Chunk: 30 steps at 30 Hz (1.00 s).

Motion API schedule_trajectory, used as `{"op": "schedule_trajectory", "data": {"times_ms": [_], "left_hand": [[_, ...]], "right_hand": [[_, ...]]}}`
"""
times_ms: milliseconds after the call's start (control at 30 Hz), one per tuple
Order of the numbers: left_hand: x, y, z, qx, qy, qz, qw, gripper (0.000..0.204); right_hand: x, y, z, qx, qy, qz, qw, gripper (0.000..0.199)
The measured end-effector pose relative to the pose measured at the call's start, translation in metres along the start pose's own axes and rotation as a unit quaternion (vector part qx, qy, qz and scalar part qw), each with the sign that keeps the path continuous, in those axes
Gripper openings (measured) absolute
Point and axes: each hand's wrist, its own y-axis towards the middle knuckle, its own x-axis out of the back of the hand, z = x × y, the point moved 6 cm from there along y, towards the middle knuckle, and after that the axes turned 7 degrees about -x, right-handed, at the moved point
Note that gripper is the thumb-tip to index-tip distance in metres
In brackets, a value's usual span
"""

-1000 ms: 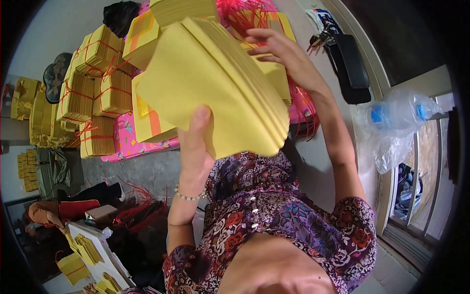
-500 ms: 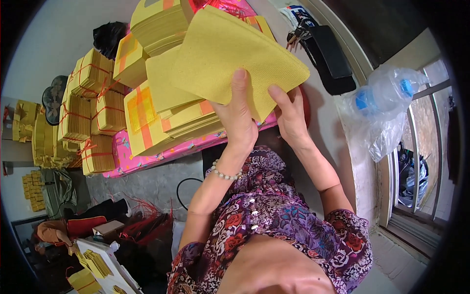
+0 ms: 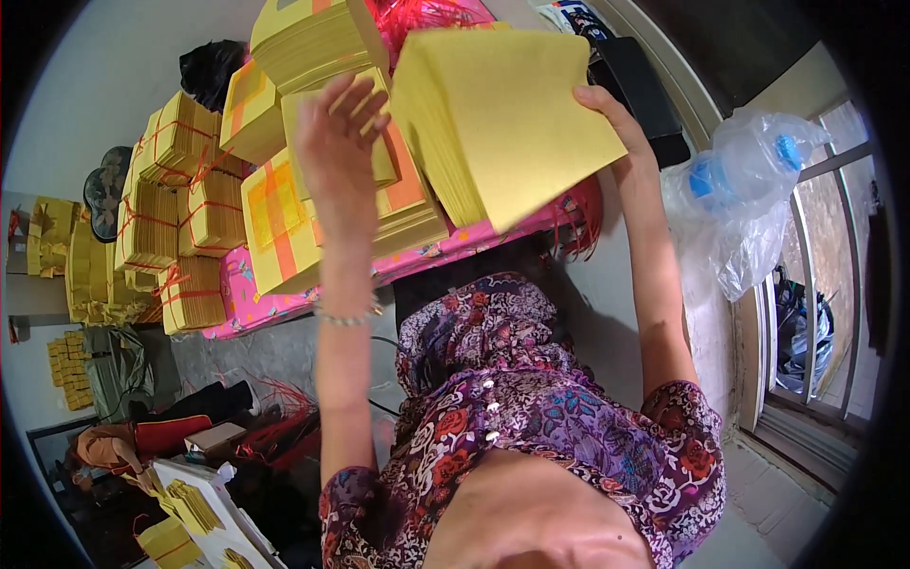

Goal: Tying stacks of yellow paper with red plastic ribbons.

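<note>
A thick stack of yellow paper sheets (image 3: pixel 526 123) stands slightly tilted at the right part of the table, its layered edges facing left. My right hand (image 3: pixel 621 128) grips its right edge, thumb on the top sheet and the other fingers hidden behind or beneath. My left hand (image 3: pixel 343 137) is raised to the left of that stack, a little blurred, with fingers apart and nothing in it. Beneath or behind the left hand lie yellow stacks with orange bands (image 3: pixel 275 223), partly covered by the hand and forearm.
A pink patterned cloth (image 3: pixel 237 299) covers the table. Yellow bundles tied with red string (image 3: pixel 210 218) are piled at its left. Red strands (image 3: pixel 427 14) lie at the back. At the right are a black case (image 3: pixel 635 81) and plastic bottles in a clear bag (image 3: pixel 749 171).
My left hand has let go of the yellow paper and moved left. The paper has shifted right and turned, showing a thick layered side. My right hand has moved right and up, still gripping it.
</note>
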Motion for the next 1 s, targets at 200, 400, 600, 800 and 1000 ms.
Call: {"op": "schedule_trajectory", "data": {"times_ms": [200, 400, 600, 800, 1000], "left_hand": [[-0.017, 0.042, 0.005, 0.213, 0.030, 0.286, 0.934, 0.076], [-0.040, 0.014, 0.007, 0.265, 0.113, 0.467, 0.836, 0.087], [-0.036, 0.011, 0.016, 0.295, 0.172, 0.384, 0.858, 0.073], [-0.026, 0.019, 0.027, 0.362, 0.057, 0.214, 0.905, 0.046], [-0.019, 0.024, 0.045, 0.324, 0.005, 0.152, 0.934, 0.042]], "right_hand": [[-0.049, -0.002, 0.027, 0.011, -0.114, 0.089, 0.989, 0.058], [-0.068, 0.033, 0.040, -0.016, -0.395, 0.194, 0.898, 0.066], [-0.073, 0.051, 0.037, -0.050, -0.450, 0.222, 0.863, 0.058], [-0.032, 0.077, 0.025, 0.004, -0.240, 0.152, 0.959, 0.067], [-0.036, 0.054, 0.005, 0.004, -0.068, 0.177, 0.982, 0.077]]}}
